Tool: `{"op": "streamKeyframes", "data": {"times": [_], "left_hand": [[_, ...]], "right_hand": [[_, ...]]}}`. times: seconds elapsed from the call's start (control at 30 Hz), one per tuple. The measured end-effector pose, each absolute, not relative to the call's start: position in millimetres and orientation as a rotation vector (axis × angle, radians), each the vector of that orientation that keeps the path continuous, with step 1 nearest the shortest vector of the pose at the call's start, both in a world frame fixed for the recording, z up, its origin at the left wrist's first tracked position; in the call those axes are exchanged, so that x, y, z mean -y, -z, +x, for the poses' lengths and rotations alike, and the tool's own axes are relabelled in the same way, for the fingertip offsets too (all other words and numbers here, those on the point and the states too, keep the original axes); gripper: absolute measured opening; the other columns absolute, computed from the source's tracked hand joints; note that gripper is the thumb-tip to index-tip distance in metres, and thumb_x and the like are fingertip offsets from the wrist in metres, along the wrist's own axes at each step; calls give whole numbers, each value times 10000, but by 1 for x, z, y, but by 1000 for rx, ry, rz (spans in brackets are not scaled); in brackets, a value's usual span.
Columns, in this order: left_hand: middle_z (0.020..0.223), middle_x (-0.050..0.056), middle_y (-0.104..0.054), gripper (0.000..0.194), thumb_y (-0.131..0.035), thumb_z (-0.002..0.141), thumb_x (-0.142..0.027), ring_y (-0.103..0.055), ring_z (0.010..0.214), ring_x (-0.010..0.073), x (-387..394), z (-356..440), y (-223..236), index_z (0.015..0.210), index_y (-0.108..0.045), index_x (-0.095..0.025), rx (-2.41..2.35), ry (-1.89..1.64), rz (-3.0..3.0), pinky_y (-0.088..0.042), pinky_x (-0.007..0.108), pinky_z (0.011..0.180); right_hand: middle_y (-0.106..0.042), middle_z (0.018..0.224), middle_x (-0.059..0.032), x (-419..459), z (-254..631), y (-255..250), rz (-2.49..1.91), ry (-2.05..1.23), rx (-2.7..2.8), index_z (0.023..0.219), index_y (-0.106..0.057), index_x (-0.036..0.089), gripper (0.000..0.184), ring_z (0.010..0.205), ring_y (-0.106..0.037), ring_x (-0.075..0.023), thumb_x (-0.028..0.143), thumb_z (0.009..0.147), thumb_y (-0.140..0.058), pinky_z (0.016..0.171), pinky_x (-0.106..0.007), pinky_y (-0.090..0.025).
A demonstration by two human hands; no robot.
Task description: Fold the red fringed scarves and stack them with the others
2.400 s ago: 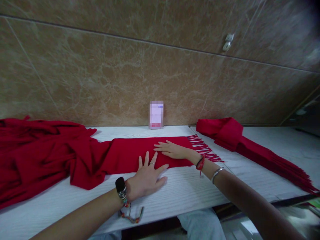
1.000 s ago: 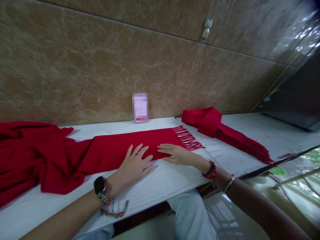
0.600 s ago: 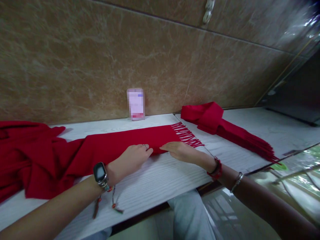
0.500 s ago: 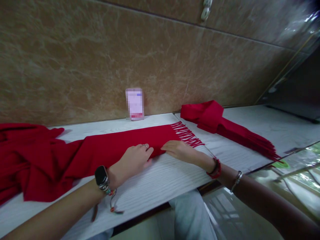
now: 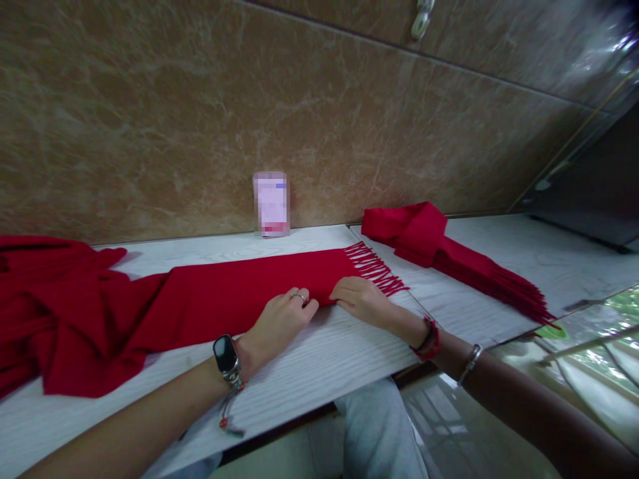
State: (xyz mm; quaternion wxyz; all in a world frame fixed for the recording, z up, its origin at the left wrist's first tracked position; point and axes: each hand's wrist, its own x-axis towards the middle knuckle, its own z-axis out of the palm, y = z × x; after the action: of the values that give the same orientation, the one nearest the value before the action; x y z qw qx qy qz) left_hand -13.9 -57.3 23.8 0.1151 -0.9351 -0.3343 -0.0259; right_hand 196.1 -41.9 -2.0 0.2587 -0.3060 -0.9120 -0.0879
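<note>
A long red scarf (image 5: 239,286) lies across the white table, flat toward its fringed right end and bunched in loose folds at the left. My left hand (image 5: 284,322), wearing a ring and a watch, pinches the scarf's near edge with curled fingers. A short way to the right, my right hand (image 5: 362,299) is closed on the same edge, near the fringe (image 5: 377,269). The edge is slightly raised between the two hands. Both thumbs are mostly hidden.
A second red scarf (image 5: 449,256), folded over itself, lies at the right. A blurred phone-like object (image 5: 272,205) leans on the brown marbled wall (image 5: 200,133). The white table (image 5: 319,359) ends close to my legs. A dark appliance-like box (image 5: 594,173) stands far right.
My hands went from lying flat with spread fingers on the scarf to gripping its near edge. Since half a second ago both have shifted slightly right along it. The view has also shifted.
</note>
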Motion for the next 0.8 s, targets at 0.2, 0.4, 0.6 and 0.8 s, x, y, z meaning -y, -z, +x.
{"op": "streamKeyframes", "data": {"times": [0.2, 0.4, 0.6, 0.8], "left_hand": [[926, 84, -534, 176, -426, 869, -88, -484, 891, 204, 56, -16, -19, 908, -590, -136, 1033, 200, -2821, -451, 317, 769], [861, 81, -525, 210, -397, 860, -49, -467, 870, 205, 55, -15, -21, 902, -592, -116, 1029, 214, -2822, -427, 337, 814], [956, 60, -538, 230, -426, 859, -74, -482, 894, 167, 48, -25, -13, 968, -610, -160, 948, 309, -2997, -419, 284, 828], [1084, 75, -540, 280, -416, 872, -189, -498, 968, 196, 54, -28, -22, 1093, -588, -187, 950, 215, -3044, -414, 338, 855]], "right_hand": [[-617, 782, -66, 55, 205, 1, -901, 378, 2544, 864, -657, 173, 288, 708, -541, -156, 129, 890, -374, 635, -270, -436], [-556, 688, -57, 49, 205, 2, -955, 544, 2494, 698, -626, 158, 333, 649, -481, -148, 124, 897, -361, 578, -252, -393], [-603, 788, -63, 52, 208, 0, -918, 419, 2621, 887, -665, 165, 286, 716, -536, -147, 209, 913, -383, 635, -255, -451], [-615, 947, -92, 63, 217, -5, -935, 85, 2635, 1051, -641, 186, 303, 862, -571, -160, 140, 879, -395, 750, -282, -493]]}}
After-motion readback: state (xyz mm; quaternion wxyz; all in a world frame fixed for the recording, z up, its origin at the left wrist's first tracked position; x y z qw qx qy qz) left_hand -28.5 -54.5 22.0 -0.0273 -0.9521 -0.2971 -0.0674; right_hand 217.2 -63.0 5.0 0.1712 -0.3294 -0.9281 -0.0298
